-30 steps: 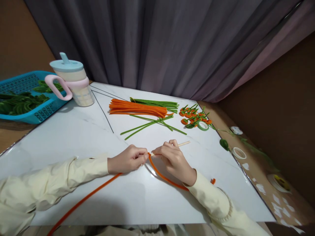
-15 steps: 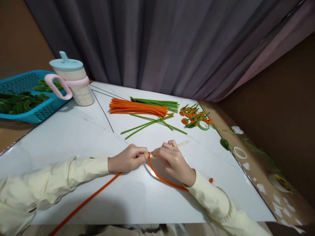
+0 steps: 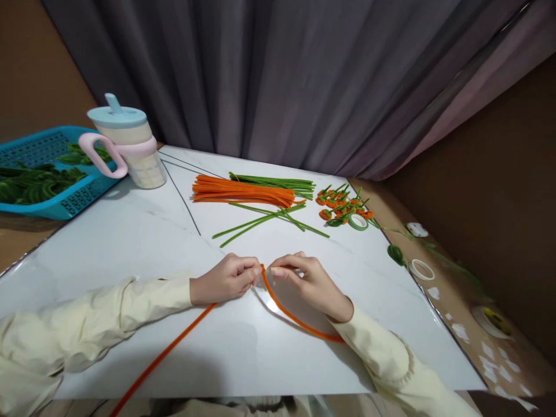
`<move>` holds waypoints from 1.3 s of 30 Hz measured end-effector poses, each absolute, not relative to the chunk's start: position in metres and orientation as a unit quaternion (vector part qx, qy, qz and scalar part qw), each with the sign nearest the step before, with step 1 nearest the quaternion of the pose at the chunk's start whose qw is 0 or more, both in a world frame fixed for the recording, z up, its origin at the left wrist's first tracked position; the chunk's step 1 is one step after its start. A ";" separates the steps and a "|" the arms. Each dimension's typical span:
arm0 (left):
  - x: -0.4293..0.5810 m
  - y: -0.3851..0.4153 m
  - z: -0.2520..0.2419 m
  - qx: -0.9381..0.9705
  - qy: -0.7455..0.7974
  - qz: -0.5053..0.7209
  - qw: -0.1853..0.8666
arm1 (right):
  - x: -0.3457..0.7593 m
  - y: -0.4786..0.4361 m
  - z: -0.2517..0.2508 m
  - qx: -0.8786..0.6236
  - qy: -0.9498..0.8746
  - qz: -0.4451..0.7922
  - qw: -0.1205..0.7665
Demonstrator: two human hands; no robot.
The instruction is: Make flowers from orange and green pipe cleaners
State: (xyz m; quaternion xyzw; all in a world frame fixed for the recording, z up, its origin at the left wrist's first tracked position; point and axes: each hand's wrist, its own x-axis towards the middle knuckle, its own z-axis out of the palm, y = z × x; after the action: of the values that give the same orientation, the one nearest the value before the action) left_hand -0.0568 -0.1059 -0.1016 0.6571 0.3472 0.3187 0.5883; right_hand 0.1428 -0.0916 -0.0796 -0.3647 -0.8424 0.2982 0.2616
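My left hand [image 3: 230, 278] is closed on an orange pipe cleaner [image 3: 299, 318]. One length of it curves from the fingertips down under my right forearm, and another runs from below my left wrist to the table's near edge. My right hand [image 3: 308, 281] hovers just right of the bend in the pipe cleaner, thumb and forefinger close together in a pinch. Whatever may be between those fingertips is too small to make out. Past the hands lie several loose green pipe cleaners [image 3: 252, 225], a thick orange bundle [image 3: 243, 191] and a green bundle [image 3: 278, 181].
Small orange flowers with green stems [image 3: 339, 200] lie at the back right beside a green tape roll [image 3: 358, 221]. A lidded cup [image 3: 143, 159] stands at the back left near a blue basket [image 3: 82, 191] of green pieces. A white tape roll [image 3: 421, 269] lies right of the white tabletop.
My right hand has drawn slightly right, away from the pipe cleaner's bend. The pale stick that stuck out beyond it is out of sight. My left hand keeps its grip.
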 end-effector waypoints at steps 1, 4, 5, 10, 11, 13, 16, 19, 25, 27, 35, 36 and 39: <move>-0.057 -0.106 -0.102 0.655 0.345 0.322 0.590 | 0.141 -0.093 -0.079 -0.373 -0.834 0.320 0.250; -0.057 -0.107 -0.102 0.648 0.336 0.320 0.605 | 0.138 -0.096 -0.076 -0.377 -0.830 0.336 0.236; -0.057 -0.107 -0.102 0.644 0.333 0.317 0.612 | 0.137 -0.097 -0.076 -0.376 -0.832 0.333 0.234; -0.057 -0.106 -0.103 0.632 0.341 0.304 0.627 | 0.137 -0.099 -0.076 -0.378 -0.839 0.308 0.241; -0.057 -0.106 -0.103 0.632 0.343 0.302 0.626 | 0.137 -0.099 -0.076 -0.381 -0.838 0.305 0.244; -0.057 -0.106 -0.102 0.632 0.342 0.298 0.629 | 0.138 -0.098 -0.077 -0.388 -0.837 0.297 0.248; -0.058 -0.105 -0.102 0.645 0.354 0.293 0.611 | 0.139 -0.098 -0.078 -0.390 -0.840 0.285 0.246; -0.058 -0.104 -0.101 0.690 0.386 0.290 0.540 | 0.139 -0.098 -0.077 -0.381 -0.846 0.283 0.242; -0.057 -0.104 -0.098 0.706 0.393 0.278 0.520 | 0.140 -0.097 -0.078 -0.355 -0.866 0.262 0.235; -0.057 -0.104 -0.098 0.703 0.398 0.273 0.522 | 0.142 -0.096 -0.080 -0.340 -0.872 0.259 0.239; -0.056 -0.104 -0.097 0.686 0.406 0.255 0.548 | 0.145 -0.093 -0.083 -0.274 -0.897 0.245 0.245; -0.056 -0.104 -0.097 0.688 0.404 0.255 0.547 | 0.146 -0.092 -0.083 -0.274 -0.898 0.244 0.242; -0.056 -0.104 -0.097 0.691 0.399 0.257 0.545 | 0.146 -0.091 -0.084 -0.275 -0.898 0.248 0.239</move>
State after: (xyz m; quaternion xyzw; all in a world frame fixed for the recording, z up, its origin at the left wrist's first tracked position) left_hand -0.0564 -0.1045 -0.0972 0.6915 0.3988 0.2567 0.5449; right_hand 0.1462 -0.0906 -0.0835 -0.2754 -0.8977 0.2477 0.2387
